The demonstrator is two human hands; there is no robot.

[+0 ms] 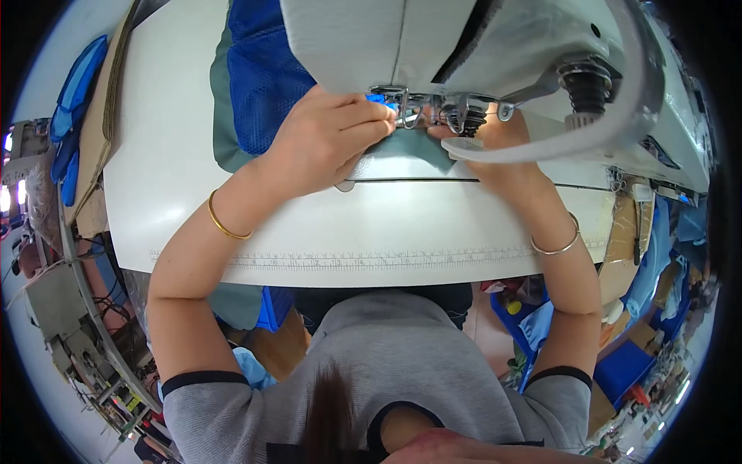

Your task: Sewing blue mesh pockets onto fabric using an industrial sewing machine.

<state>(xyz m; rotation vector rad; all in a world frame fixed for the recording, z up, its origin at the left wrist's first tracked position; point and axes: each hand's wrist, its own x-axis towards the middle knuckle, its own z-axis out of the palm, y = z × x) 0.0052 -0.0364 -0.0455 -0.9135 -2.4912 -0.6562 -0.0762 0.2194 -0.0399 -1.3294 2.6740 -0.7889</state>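
A white sewing machine (352,42) stands over the table, its presser foot area crowded with metal parts. My left hand (328,143) is closed beside the needle, fingertips pressed on a small bright blue piece of fabric (379,99). Blue mesh fabric (267,93) lies over grey-green fabric (224,143) to the left of that hand. More grey-green cloth (417,151) shows under the needle area, between my hands. On the right, my right hand (506,139) reaches behind the machine's curved white bar; most of its fingers are hidden there.
The white table (355,224) carries a printed ruler strip (371,261) along its near edge. Cardboard (104,131) and a blue item (77,85) stand at the left. Below the table are blue bins (274,308), and more blue containers (622,367) sit at the lower right.
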